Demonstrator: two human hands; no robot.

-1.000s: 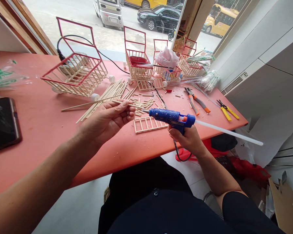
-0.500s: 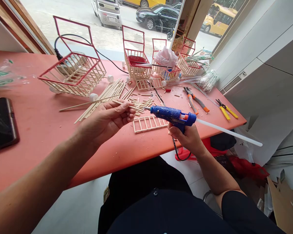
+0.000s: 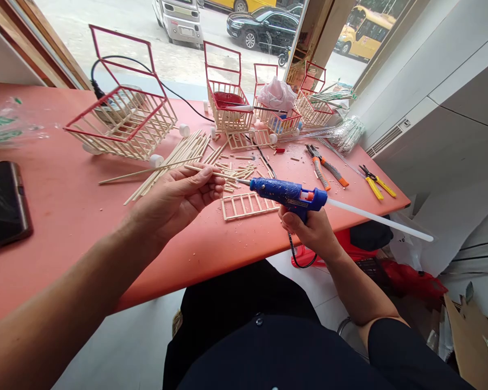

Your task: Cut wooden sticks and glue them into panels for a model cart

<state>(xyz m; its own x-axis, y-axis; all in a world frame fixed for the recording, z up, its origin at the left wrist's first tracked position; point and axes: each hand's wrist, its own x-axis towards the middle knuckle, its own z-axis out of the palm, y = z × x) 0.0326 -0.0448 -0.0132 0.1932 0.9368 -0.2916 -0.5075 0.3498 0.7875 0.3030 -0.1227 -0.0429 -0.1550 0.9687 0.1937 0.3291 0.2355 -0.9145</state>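
My left hand (image 3: 191,189) pinches a thin wooden stick (image 3: 224,175) between thumb and fingers, with its free end pointing right. Wrapped around the handle of a blue hot glue gun (image 3: 282,190) is my right hand (image 3: 309,225). The gun's metal nozzle sits at the end of the stick, touching it or very close. A long white glue stick (image 3: 382,219) juts out of the gun's back. Below the nozzle, a small ladder-shaped frame of sticks (image 3: 250,206) lies flat on the table, partly hidden by my right hand and the gun.
Small stick-built carts (image 3: 122,122) with red rims stand along the window side. Loose wooden sticks (image 3: 174,165) and short cut pieces lie mid-table. Orange-handled pliers (image 3: 325,167) and yellow-handled cutters (image 3: 377,182) rest to the right, a phone (image 3: 4,206) at the left.
The glue gun has shifted slightly left, bringing its nozzle nearer the end of the stick. My left hand has barely moved and keeps its pinch.
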